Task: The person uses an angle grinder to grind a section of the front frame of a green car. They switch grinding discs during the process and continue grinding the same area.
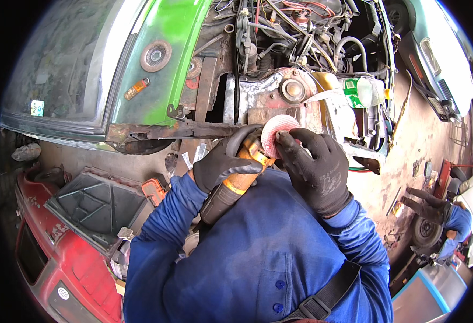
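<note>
Close to my chest, my left hand (221, 164) in a black glove is wrapped round a yellow and black angle grinder (238, 182). A round pinkish-red sanding disc (275, 128) sits at the head of the grinder, its face tilted up. My right hand (318, 169), also gloved in black, pinches the disc's right edge between thumb and fingers. Whether the disc is fastened to the grinder cannot be seen, as the fingers and the disc cover that spot. Just beyond both hands lies the car's bare metal front corner.
Ahead is an open engine bay (301, 37) with a green and white plastic bottle (363, 92). On the green panel (163, 97) rest a worn disc (155, 56) and an orange lighter (137, 89). A red car (80, 253) stands at left; another person (452, 218) is at far right.
</note>
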The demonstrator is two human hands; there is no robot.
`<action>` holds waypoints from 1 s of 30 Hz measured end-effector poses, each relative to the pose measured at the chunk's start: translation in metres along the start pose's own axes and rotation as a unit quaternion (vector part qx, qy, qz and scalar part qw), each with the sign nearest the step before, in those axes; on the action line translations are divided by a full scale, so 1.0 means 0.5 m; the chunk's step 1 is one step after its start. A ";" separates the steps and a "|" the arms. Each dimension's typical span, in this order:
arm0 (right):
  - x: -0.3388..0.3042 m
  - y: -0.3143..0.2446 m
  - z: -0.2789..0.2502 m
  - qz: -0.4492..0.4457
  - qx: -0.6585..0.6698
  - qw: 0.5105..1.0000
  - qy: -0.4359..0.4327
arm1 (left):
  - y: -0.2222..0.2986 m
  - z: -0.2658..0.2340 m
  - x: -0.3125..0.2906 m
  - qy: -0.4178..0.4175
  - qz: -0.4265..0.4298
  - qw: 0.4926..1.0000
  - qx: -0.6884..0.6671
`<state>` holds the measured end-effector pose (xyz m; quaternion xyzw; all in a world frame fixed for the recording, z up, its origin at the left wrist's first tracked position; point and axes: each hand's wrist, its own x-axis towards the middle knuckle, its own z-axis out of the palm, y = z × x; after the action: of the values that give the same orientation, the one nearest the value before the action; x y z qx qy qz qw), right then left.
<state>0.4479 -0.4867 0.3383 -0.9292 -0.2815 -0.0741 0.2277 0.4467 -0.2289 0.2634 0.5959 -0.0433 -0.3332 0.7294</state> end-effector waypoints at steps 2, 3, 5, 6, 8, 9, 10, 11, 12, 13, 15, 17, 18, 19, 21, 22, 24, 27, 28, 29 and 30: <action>-0.007 -0.003 0.001 0.012 -0.006 1.000 -0.004 | 0.003 -0.002 0.003 -0.002 -0.008 1.000 0.008; -0.008 -0.004 0.001 0.020 -0.010 1.000 -0.009 | 0.004 -0.003 0.003 -0.010 -0.014 1.000 -0.020; -0.008 -0.004 -0.002 0.016 -0.004 1.000 -0.013 | 0.004 0.000 0.005 -0.019 -0.025 0.997 -0.075; -0.006 -0.003 -0.004 0.015 -0.003 1.000 -0.017 | 0.005 0.001 0.006 -0.017 -0.022 0.997 -0.070; 0.000 -0.001 -0.009 0.023 0.025 0.999 -0.031 | 0.006 0.001 0.008 -0.014 -0.015 0.998 -0.057; 0.003 0.000 -0.012 0.027 0.038 0.998 -0.039 | 0.007 0.001 0.009 -0.016 -0.024 0.997 -0.071; 0.007 0.000 -0.013 0.037 0.040 0.998 -0.029 | 0.008 0.001 0.009 -0.017 -0.032 0.996 -0.082; 0.010 0.000 -0.014 0.047 0.042 0.998 -0.019 | 0.009 0.000 0.009 -0.019 -0.040 0.995 -0.094; 0.014 0.000 -0.015 0.057 0.044 0.997 -0.017 | 0.009 -0.001 0.010 -0.024 -0.044 0.994 -0.096; 0.017 0.000 -0.015 0.064 0.049 0.997 -0.015 | 0.010 -0.002 0.010 -0.029 -0.048 0.993 -0.099; 0.022 0.001 -0.016 0.079 0.058 0.995 -0.026 | 0.009 -0.003 0.011 -0.034 -0.042 0.995 -0.086; 0.024 0.001 -0.018 0.106 0.059 0.992 -0.042 | 0.008 -0.003 0.012 -0.027 -0.030 0.998 -0.044; 0.025 0.000 -0.020 0.118 0.061 0.990 -0.049 | 0.008 -0.004 0.012 -0.032 -0.026 0.998 -0.057; 0.025 -0.001 -0.022 0.123 0.060 0.990 -0.045 | 0.007 -0.004 0.012 -0.036 -0.029 0.997 -0.064; 0.025 -0.001 -0.027 0.127 0.057 0.990 -0.034 | 0.006 -0.005 0.013 -0.038 -0.037 0.996 -0.076; 0.026 -0.001 -0.029 0.129 0.063 0.989 -0.034 | 0.005 -0.006 0.013 -0.036 -0.042 0.995 -0.082; 0.027 -0.001 -0.033 0.131 0.068 0.988 -0.036 | 0.003 -0.008 0.014 -0.037 -0.048 0.995 -0.082; 0.030 0.003 -0.035 0.100 0.039 0.993 -0.050 | -0.003 -0.013 0.021 -0.044 -0.040 0.996 -0.073; 0.032 0.005 -0.035 0.109 0.018 0.993 -0.049 | -0.007 -0.012 0.022 -0.045 -0.035 0.995 -0.080; 0.033 0.003 -0.034 0.114 0.020 0.992 -0.048 | -0.012 -0.011 0.022 -0.045 -0.031 0.995 -0.088; 0.034 0.002 -0.033 0.127 0.024 0.991 -0.041 | -0.016 -0.012 0.024 -0.050 -0.023 0.994 -0.097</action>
<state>0.4625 -0.4867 0.3569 -0.9539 -0.1720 0.0008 0.2461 0.4553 -0.2311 0.2503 0.5056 -0.0333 -0.3815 0.7731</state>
